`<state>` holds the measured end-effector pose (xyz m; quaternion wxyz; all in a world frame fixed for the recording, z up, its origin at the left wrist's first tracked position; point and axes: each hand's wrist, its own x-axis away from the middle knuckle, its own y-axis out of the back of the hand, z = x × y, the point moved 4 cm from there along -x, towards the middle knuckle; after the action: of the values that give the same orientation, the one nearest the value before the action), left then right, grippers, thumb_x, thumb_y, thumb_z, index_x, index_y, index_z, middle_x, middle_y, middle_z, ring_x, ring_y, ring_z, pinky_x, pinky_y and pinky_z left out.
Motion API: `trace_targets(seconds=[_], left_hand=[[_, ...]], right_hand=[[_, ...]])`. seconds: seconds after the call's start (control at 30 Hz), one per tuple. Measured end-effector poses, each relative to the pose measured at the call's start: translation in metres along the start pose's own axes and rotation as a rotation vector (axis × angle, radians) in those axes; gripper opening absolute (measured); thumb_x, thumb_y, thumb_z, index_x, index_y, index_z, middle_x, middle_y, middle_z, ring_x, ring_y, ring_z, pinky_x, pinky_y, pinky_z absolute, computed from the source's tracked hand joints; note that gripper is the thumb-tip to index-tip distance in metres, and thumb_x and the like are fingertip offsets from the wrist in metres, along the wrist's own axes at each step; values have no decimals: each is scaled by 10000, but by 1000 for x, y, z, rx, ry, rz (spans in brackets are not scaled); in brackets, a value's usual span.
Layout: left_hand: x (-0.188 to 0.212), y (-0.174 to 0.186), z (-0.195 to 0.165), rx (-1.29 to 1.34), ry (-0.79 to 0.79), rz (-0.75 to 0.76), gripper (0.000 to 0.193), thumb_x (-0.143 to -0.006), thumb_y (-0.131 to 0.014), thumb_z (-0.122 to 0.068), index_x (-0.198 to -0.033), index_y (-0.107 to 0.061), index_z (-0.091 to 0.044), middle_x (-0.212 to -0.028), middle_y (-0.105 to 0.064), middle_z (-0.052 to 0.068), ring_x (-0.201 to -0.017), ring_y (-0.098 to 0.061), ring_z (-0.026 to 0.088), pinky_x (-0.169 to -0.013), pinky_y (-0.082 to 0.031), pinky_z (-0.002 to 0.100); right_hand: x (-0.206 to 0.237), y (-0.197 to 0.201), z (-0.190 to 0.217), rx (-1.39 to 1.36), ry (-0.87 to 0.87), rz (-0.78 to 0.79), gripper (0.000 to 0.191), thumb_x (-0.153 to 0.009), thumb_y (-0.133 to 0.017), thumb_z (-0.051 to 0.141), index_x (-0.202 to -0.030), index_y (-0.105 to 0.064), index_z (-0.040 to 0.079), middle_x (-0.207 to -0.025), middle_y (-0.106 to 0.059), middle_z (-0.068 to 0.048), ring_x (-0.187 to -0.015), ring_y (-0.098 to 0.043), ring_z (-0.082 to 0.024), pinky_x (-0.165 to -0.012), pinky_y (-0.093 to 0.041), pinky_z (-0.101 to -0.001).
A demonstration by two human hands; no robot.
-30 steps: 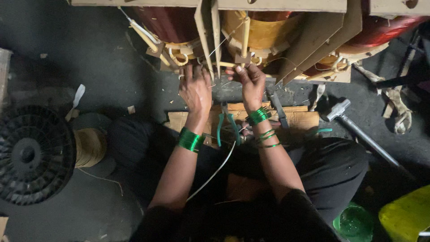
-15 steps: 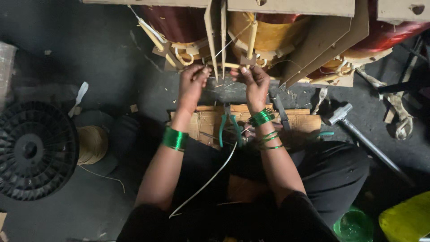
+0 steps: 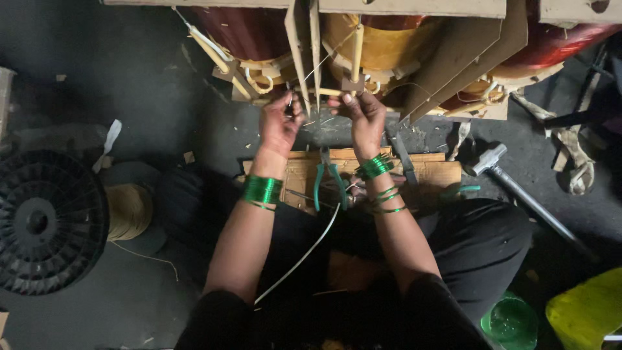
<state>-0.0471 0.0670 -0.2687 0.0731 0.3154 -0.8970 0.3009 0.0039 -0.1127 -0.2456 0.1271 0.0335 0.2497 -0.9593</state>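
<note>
Two bare hands are seen from above at the base of a large wound assembly of dark red and yellow coils (image 3: pixel 363 39) framed by tan flat boards. The left hand (image 3: pixel 280 124) is raised with its fingers curled and pinched on a thin pale wire (image 3: pixel 295 107) at the edge of an upright tan board (image 3: pixel 299 45). The right hand (image 3: pixel 364 120) is held just beside it, its fingertips closed on a short pale yellow stick (image 3: pixel 334 92) that lies across the coil ends. The two hands are kept near each other but apart. Stacks of green bangles (image 3: pixel 262 190) are worn on both wrists.

Below the hands, a flat brown wooden board (image 3: pixel 440 172) is laid on the dark floor, and a pair of green-handled pliers (image 3: pixel 328 181) is rested on it between the forearms. A long white cord (image 3: pixel 304 256) is trailed from the board down across the dark-clothed lap. A steel hammer with a metal handle (image 3: pixel 512 178) is placed on the floor to the right, its head near the board's corner. A black ribbed plastic reel (image 3: pixel 42 220) is set at the far left, with a spool of pale yellow thread (image 3: pixel 129 210) just beside it. A green glass-like round container (image 3: pixel 512 321) and a yellow plastic object (image 3: pixel 586 314) are seen at the lower right corner, next to the knee. Strips of frayed cloth webbing (image 3: pixel 573 152) are left at the right edge.
</note>
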Motion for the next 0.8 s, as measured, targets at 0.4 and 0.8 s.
trace_targets(seconds=[0.4,0.8], left_hand=[[49,-17,-27,-1316,-1100,-273,263,-812,-863,-159,-981,-663,-132,-979,-713,57,-915,-684,243,-800,-540,398],[11,-9,-1,-481,-361,-96,115,-967,-695,-159,-979,-736,-52,-841,-750,71,-743,-699,165,-680,-537,322]], right_hand=[[1,1,-1,7,-35,-18,216,-1027,-605,59,-1205,-672,-44,-1005,-764,-166,-912,-769,-227,-781,-633,-338],[0,4,-4,54,-42,-17,195,-1049,-626,81,-1127,-693,-84,-1018,-779,-179,-937,-780,-243,-809,-650,-357]])
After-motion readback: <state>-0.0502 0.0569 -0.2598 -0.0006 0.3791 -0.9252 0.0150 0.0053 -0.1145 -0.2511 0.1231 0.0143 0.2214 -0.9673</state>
